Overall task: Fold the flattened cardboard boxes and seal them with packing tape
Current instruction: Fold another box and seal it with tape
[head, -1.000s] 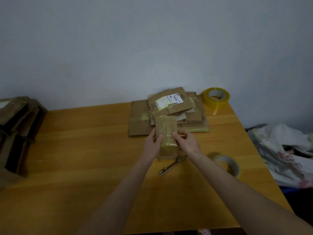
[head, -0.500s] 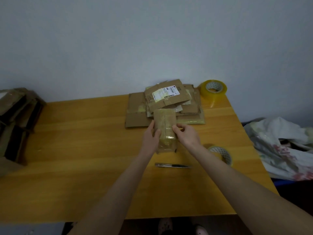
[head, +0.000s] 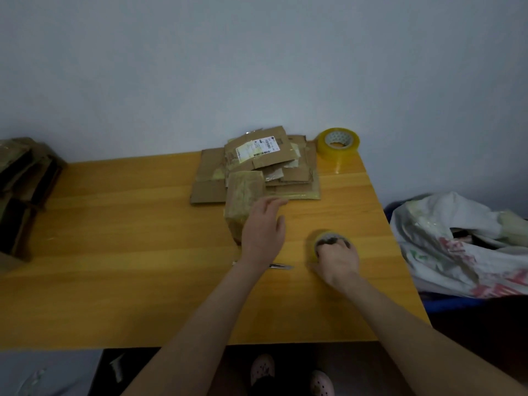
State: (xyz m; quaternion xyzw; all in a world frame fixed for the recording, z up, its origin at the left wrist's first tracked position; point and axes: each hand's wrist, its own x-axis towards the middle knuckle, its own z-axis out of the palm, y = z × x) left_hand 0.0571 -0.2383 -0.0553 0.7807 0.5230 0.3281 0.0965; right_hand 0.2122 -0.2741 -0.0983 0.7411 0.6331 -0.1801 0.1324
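A small folded cardboard box (head: 243, 200), wrapped in tape, stands on the wooden table (head: 128, 224) in front of a pile of flattened boxes (head: 257, 167). My left hand (head: 264, 228) hovers beside the box's right side with fingers spread and relaxed, holding nothing. My right hand (head: 335, 257) grips a roll of packing tape (head: 320, 242) lying on the table to the right, fingers curled into its core. A second, larger tape roll (head: 338, 143) sits at the table's back right corner.
A metal utility knife (head: 281, 266) lies on the table, partly hidden under my left wrist. Assembled dark boxes (head: 23, 195) are stacked at the left edge. A white printed bag (head: 457, 244) lies off the table's right side. My feet show below the front edge.
Both hands let go of the small box. My right hand moved right and down onto the near tape roll and took hold of it. My left hand drew back beside the box.
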